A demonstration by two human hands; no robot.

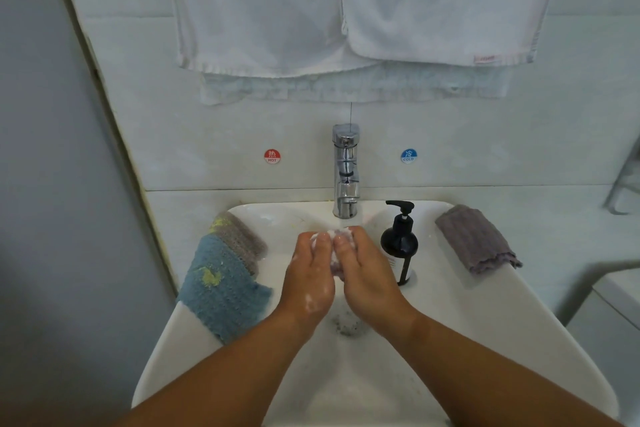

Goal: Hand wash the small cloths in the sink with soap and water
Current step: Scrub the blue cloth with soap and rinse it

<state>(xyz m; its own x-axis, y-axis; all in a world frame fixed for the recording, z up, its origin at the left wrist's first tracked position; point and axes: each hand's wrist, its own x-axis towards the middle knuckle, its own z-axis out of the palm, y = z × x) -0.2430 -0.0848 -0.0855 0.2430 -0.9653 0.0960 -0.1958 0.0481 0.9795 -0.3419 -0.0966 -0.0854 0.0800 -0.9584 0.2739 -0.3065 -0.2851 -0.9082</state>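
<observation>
Head view: one frame, looking down on a white sink [467, 322] that fills the lower half.
Left hand [308, 274]: centre of frame, over the basin, fingers curled round a small cloth, suds on its back and wrist.
Right hand [363, 274]: just beside the left, fingers likewise curled round the same cloth.
Held cloth [336, 265]: pale purple, bunched and foamy, pressed between both hands just below the tap; mostly hidden by the fingers.
Tap [346, 177]: chrome, upright at the back rim, centre; whether water is running cannot be told.
Drain [348, 322]: below the hands, between the wrists.
Soap bottle [400, 246]: black pump bottle, upright on the rim right of the tap, near the right hand.
Blue cloth [221, 291]: draped over the left rim, with yellow marks.
Grey cloth [239, 236]: behind the blue one, touching it.
Purple cloth [476, 239]: folded on the right rim, well apart from the hands.
Stickers: red hot sticker [272, 156] left of the tap, blue cold sticker [409, 156] right of it.
Towels [259, 10]: white, hanging on the wall across the top of the frame.
</observation>
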